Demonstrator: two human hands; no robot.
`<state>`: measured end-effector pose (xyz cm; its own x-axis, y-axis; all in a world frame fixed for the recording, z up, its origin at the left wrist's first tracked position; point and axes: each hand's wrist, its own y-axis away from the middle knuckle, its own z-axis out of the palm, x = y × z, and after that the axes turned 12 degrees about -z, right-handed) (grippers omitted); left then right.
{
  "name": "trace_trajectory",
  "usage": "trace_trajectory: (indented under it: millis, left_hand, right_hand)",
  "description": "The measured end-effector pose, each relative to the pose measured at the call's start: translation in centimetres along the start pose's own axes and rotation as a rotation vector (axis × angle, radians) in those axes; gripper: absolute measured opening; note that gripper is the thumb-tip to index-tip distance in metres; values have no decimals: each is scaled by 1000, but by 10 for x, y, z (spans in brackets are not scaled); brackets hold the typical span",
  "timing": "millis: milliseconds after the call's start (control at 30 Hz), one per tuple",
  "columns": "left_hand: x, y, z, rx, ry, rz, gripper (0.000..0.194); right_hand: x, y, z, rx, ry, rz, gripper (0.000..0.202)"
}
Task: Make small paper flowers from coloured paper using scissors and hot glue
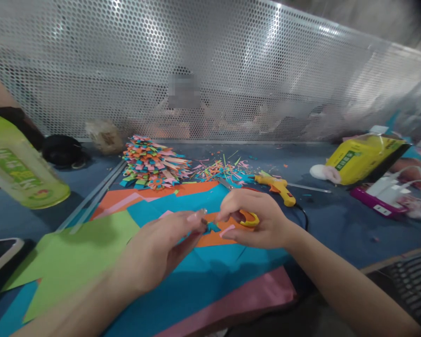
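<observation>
My left hand (161, 245) and my right hand (254, 220) meet above sheets of coloured paper (203, 276). Between their fingertips they pinch a small blue paper piece (212, 227). Orange-handled scissors (248, 218) lie partly hidden under my right hand; whether that hand also holds them I cannot tell. The sheets beneath are blue, orange, pink and green (80, 243).
A pile of small folded coloured paper pieces (152, 164) and paper scraps (221, 169) lie further back. A yellow glue gun (279, 187) lies to the right, then a yellow packet (363, 157) and a charger (386, 194). A green bottle (21, 164) stands left, a phone (0, 255) beside it. A perforated metal screen (210, 70) closes the back.
</observation>
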<state>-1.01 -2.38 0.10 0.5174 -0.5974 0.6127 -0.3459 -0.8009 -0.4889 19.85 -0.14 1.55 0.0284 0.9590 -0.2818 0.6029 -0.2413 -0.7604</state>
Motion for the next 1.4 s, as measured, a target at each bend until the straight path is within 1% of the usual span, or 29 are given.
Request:
trace_trajectory:
  millis: [67,100,167,300,400,633,700,900,967,1033,1100,1167,1233,1333,1400]
  left_hand:
    - [-3,2,-3,-39,-42,99,25]
    - [-5,3,-4,-50,-57,121,29]
    - [-12,7,-5,-89,-78,105,37]
    - [-18,13,-3,-104,-27,96,41]
    - [-14,11,-3,-84,-41,105,39]
    - [4,-1,-5,-52,-123,125,30]
    - [7,-1,-4,-27,-136,109,27]
    - [13,-2,0,20,-155,-76,15]
    - [14,-4,1,38,-102,-97,14]
    - [15,-5,2,58,11,-92,16]
    - [15,-6,5,74,141,-134,28]
    - [14,-8,7,71,249,-246,48]
    - [14,-10,9,37,335,-383,64]
    - [14,-13,9,-14,510,-537,71]
    - [15,-15,10,-41,613,-594,71]
  right_hand:
    - [0,0,-1,-7,9,-62,14]
    - [0,0,-1,-9,11,-83,13]
    - [-1,-1,-1,-1,19,-104,11]
    - [-2,-1,0,0,34,-129,15]
    - [-2,-1,-1,-18,42,-137,18]
    - [-2,-1,-1,-38,51,-124,12]
    - [-2,-1,-1,-48,40,-110,11]
    - [0,2,0,-41,72,-107,8]
    - [0,2,0,-38,85,-113,7]
    - [1,2,0,-36,101,-117,5]
    - [1,2,1,-34,120,-118,4]
    - [2,1,1,-29,141,-105,3]
    - [4,1,2,-29,160,-73,4]
    - [8,2,4,-32,181,-12,6]
    - [11,3,7,-18,189,15,7]
